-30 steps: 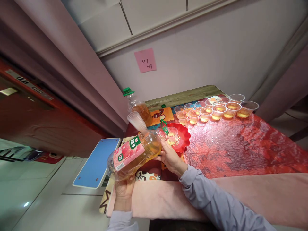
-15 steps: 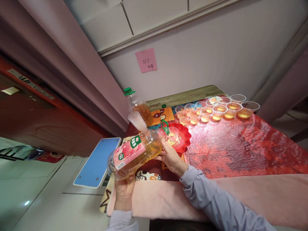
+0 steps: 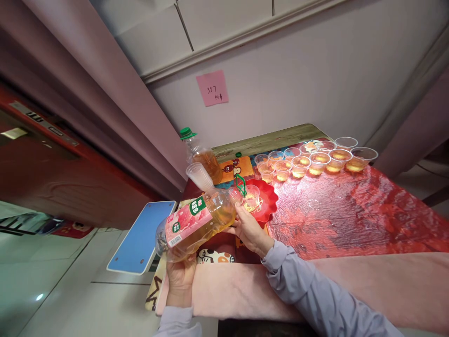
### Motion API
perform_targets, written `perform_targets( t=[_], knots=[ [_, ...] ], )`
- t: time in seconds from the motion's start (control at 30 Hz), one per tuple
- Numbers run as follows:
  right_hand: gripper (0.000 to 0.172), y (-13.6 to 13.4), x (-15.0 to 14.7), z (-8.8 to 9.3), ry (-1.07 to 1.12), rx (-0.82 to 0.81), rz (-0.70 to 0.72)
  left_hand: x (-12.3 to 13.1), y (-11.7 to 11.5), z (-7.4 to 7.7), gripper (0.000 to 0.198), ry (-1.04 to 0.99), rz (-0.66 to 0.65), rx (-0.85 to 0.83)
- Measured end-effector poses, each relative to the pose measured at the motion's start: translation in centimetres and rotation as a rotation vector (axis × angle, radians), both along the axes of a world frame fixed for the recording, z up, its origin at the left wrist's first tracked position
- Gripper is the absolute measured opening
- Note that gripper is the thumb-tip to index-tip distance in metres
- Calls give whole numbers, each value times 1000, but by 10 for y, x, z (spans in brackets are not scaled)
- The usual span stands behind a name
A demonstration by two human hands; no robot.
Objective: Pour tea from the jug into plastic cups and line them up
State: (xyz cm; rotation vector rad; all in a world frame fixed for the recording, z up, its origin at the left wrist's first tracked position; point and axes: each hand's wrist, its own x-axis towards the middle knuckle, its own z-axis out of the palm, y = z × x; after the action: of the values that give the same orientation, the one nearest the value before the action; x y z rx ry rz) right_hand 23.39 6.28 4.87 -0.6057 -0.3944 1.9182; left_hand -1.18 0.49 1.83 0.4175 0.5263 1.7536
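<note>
My left hand (image 3: 180, 276) grips the base of a large tilted bottle (image 3: 196, 222) of amber drink with a pink label. My right hand (image 3: 249, 230) holds the same bottle near its neck, fingers wrapped under it. The bottle's mouth points into a clear plastic cup (image 3: 251, 194) that stands in a red scalloped dish (image 3: 268, 201). Some amber liquid lies in that cup.
Two rows of several clear cups (image 3: 317, 161) with amber drink stand at the far side of the red table cover (image 3: 351, 210). A second bottle with a green cap (image 3: 201, 157) and a stack of empty cups (image 3: 199, 177) stand at the left. A blue stool (image 3: 142, 236) sits beside the table.
The bottle's base has risen a little, so it tilts slightly more toward the cup. Both hands keep their hold.
</note>
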Motion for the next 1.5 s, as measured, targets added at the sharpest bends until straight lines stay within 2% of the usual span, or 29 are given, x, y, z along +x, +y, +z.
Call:
perform_targets(
  t=[0.27, 0.43, 0.6, 0.83, 1.0, 1.1, 1.3, 1.5],
  knots=[
    [53, 0, 0, -2, 2, -1, -2, 2, 0, 2, 91, 108, 60, -9],
    [54, 2, -1, -5, 5, 1, 3, 4, 1, 9, 103, 137, 0, 27],
    [52, 2, -3, -4, 2, -2, 3, 12, -3, 22, 103, 125, -40, 33],
    [49, 2, -1, -3, -5, -3, 6, 18, -6, 31, 90, 122, -66, 5],
    [53, 2, -1, -2, 2, -14, 4, 20, -7, 33, 91, 116, -81, 49],
    [49, 2, 0, -1, -3, -17, 3, 19, -7, 33, 93, 98, -106, 60],
    [40, 2, 0, 0, -15, -15, -2, 23, -6, 37, 112, 92, -53, 32],
    [46, 1, 1, -2, -21, -2, 0, 31, -8, 41, 106, 107, -62, 16]
  ],
)
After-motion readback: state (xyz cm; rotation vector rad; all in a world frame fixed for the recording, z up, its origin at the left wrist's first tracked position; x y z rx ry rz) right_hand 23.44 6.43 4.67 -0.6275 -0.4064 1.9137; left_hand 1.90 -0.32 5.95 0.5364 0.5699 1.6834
